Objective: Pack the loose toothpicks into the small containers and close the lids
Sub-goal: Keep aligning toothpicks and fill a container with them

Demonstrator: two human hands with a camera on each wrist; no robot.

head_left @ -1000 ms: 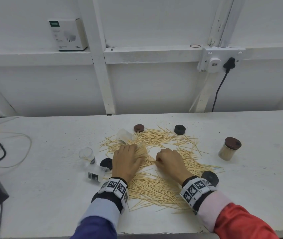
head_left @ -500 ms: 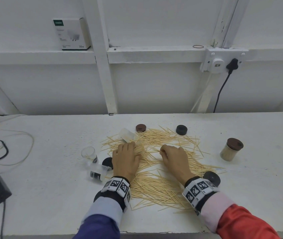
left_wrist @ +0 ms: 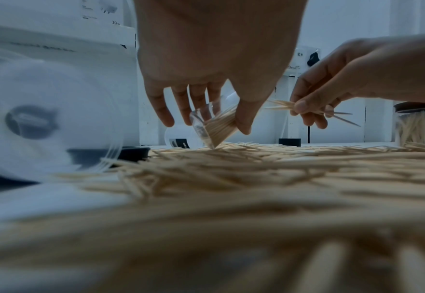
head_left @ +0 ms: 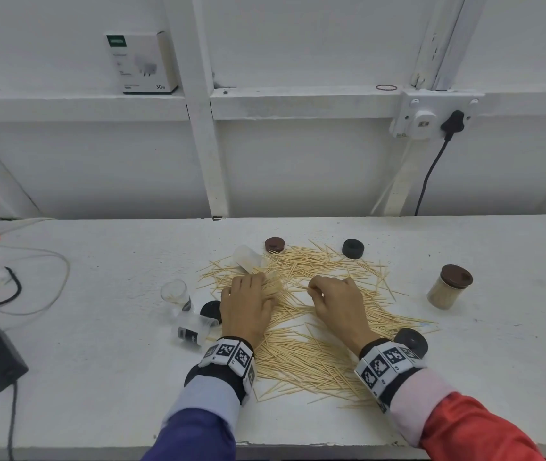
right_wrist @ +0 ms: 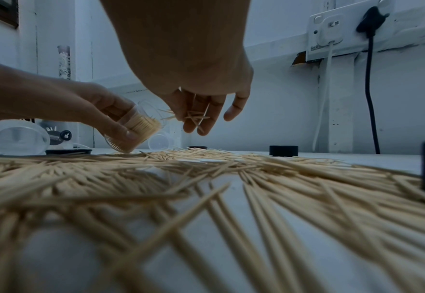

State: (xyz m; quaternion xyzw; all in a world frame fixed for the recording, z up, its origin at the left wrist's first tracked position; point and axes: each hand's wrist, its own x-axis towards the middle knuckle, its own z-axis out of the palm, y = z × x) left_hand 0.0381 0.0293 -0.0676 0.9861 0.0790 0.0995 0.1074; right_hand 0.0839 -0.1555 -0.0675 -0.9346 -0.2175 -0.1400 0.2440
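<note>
— What were your hands doing at that point?

— My left hand (head_left: 248, 304) gripped a small clear container (left_wrist: 213, 126), tilted, its mouth toward my right hand and its lower edge touching the loose toothpicks (head_left: 301, 357) spread under both wrists. It looked nearly full. My right hand (head_left: 335, 301) pinched a little bundle of toothpicks (left_wrist: 304, 108) between thumb and fingers, just beside that mouth, not yet in.

— And what worried you?

— The bundle was crossed, not aligned. I judged that a stray tip could catch the rim and spill sticks back onto the pile. Packed that tight, pushing more in might also jam or snap some, and then the lid wouldn't seat.

— Other containers?

— One filled jar (head_left: 444, 291) with a brown lid stood well off to the right of my right hand. Empty clear containers (head_left: 178, 294) lay just left of my left hand, lids (head_left: 353, 248) loose beyond my fingers.
</note>
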